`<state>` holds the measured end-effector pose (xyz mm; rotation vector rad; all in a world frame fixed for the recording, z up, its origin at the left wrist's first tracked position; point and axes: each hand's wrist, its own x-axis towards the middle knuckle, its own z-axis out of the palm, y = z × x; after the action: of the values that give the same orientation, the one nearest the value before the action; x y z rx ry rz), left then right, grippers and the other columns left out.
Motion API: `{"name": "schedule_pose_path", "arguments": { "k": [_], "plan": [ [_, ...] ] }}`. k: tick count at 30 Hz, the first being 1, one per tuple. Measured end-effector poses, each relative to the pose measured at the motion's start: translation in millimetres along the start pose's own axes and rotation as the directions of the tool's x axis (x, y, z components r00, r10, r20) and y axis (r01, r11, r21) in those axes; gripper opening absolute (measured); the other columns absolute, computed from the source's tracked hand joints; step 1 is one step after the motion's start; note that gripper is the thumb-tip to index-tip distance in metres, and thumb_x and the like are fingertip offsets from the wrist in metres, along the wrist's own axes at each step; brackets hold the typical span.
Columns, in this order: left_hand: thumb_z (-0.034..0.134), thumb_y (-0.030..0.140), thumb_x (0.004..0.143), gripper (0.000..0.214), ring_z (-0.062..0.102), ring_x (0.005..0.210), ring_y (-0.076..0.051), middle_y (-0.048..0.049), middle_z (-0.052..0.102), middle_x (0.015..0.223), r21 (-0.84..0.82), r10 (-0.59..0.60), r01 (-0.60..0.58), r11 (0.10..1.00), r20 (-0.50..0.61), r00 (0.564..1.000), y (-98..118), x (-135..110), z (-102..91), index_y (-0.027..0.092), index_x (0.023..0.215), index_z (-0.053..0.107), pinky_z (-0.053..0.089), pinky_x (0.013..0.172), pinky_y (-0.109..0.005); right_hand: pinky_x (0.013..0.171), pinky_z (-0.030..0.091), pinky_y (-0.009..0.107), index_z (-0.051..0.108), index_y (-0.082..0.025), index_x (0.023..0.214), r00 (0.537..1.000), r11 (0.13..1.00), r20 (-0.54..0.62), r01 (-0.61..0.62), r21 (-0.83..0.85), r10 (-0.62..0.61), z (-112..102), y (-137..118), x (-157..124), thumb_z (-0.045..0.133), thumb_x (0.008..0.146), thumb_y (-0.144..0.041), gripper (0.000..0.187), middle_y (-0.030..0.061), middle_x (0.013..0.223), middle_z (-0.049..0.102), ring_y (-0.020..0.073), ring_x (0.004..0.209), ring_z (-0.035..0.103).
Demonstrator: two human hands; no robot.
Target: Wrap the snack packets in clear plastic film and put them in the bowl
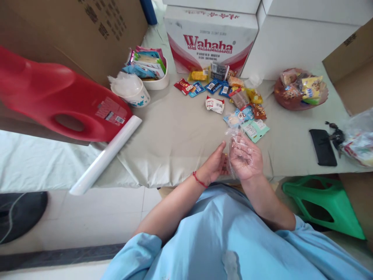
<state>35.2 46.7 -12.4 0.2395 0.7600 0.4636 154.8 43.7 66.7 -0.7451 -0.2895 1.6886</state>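
Your right hand [250, 161] is loosely open against crinkled clear plastic film [231, 155]. Can't tell your left hand's [215, 163] grip. Tug gently.

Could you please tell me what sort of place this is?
Perhaps a home or small storeroom, though I cannot be certain: a cloth-covered table bears snack-like packets, and a Wahaha water carton stands behind them.
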Motion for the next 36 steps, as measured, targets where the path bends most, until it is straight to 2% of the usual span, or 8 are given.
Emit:
{"name": "schedule_pose_path", "arguments": {
  "k": [4,7,13,18,20,24,31,36],
  "plan": [
    [0.074,0.038,0.091,0.017,0.067,0.077,-0.016,-0.0019,0.074,0.083,-0.162,0.289,-0.299,0.940,-0.078,0.954,2.1,8.6,12.0,0.021,0.090,0.073,0.052,0.074,-0.028,0.033,0.029,0.009,0.057,-0.022,0.084,0.999,0.997,0.003,-0.051,0.053,0.051,-0.1,2.1,-5.6,0.063,0.096,-0.013,0.016,-0.0064,0.072,0.043,0.0049,0.044,0.023],
    [0.080,0.023,0.082,0.014,0.064,0.076,-0.013,0.0010,0.070,0.081,-0.101,0.411,-0.435,0.895,-0.196,0.890,11.8,5.8,10.1,0.020,0.082,0.067,0.049,0.071,-0.025,0.033,0.030,0.009,0.059,-0.022,0.089,0.998,0.997,0.011,-0.058,0.054,0.057,-4.5,1.6,-9.2,0.063,0.096,-0.013,0.013,-0.0068,0.073,0.042,0.0049,0.044,0.024],
    [0.078,0.037,0.087,0.032,0.066,0.075,-0.011,0.0054,0.063,0.081,-0.049,0.521,-0.583,0.811,-0.392,0.758,24.6,-12.4,-4.3,0.024,0.089,0.049,0.053,0.072,-0.026,0.037,0.030,0.006,0.056,-0.022,0.089,1.000,0.999,-0.026,0.006,0.034,-0.005,-16.3,-2.7,-7.0,0.069,0.094,-0.016,0.016,-0.0084,0.069,0.043,0.0020,0.044,0.028],
    [0.058,0.038,0.101,0.022,0.056,0.053,-0.007,0.0081,0.056,0.074,0.237,0.612,-0.611,0.755,-0.591,0.526,33.2,-32.3,-22.1,0.026,0.094,0.042,0.044,0.053,-0.020,0.035,0.029,0.011,0.056,-0.023,0.090,0.974,0.974,-0.195,0.071,-0.217,-0.114,-32.7,-6.8,0.0,0.084,0.084,-0.030,0.030,-0.0102,0.064,0.047,0.0024,0.041,0.033],
    [0.056,0.043,0.102,0.024,0.046,0.045,-0.007,0.0095,0.052,0.067,0.368,0.651,-0.559,0.743,-0.590,0.477,38.3,-43.4,-35.2,0.026,0.093,0.041,0.034,0.044,-0.020,0.034,0.027,0.013,0.056,-0.024,0.089,0.952,0.921,-0.224,0.116,-0.372,-0.210,-40.4,-11.4,3.9,0.088,0.079,-0.040,0.037,-0.0098,0.064,0.050,0.0039,0.041,0.038],
    [0.059,0.045,0.100,0.027,0.039,0.040,-0.008,0.0091,0.050,0.060,0.540,0.698,-0.444,0.715,-0.513,0.500,55.0,-69.5,-65.1,0.025,0.090,0.044,0.024,0.039,-0.021,0.035,0.028,0.018,0.062,-0.024,0.090,0.941,0.720,-0.129,0.148,-0.678,-0.314,-56.9,-28.6,21.9,0.084,0.081,-0.048,0.033,-0.0076,0.064,0.055,0.0069,0.041,0.043],
    [0.062,0.049,0.100,0.032,0.035,0.038,-0.007,0.0055,0.054,0.056,0.583,0.651,-0.323,0.745,-0.529,0.545,84.2,-83.8,-82.6,0.023,0.086,0.049,0.019,0.040,-0.023,0.047,0.031,0.022,0.068,-0.021,0.082,0.980,0.332,0.103,0.155,-0.930,-0.169,-68.1,-27.3,87.6,0.070,0.088,-0.031,0.012,-0.0051,0.057,0.058,0.0103,0.045,0.044],
    [0.088,0.055,0.074,0.048,0.033,0.041,-0.004,-0.0019,0.071,0.069,0.556,0.608,-0.334,0.761,-0.431,0.667,82.8,-79.9,-79.8,0.020,0.090,0.059,0.021,0.042,-0.022,0.050,0.030,0.022,0.066,-0.021,0.082,0.971,0.347,0.103,0.176,-0.921,-0.218,-65.7,-12.1,122.2,0.068,0.089,-0.027,0.009,-0.0050,0.057,0.059,0.0101,0.047,0.044]
  ]
}}
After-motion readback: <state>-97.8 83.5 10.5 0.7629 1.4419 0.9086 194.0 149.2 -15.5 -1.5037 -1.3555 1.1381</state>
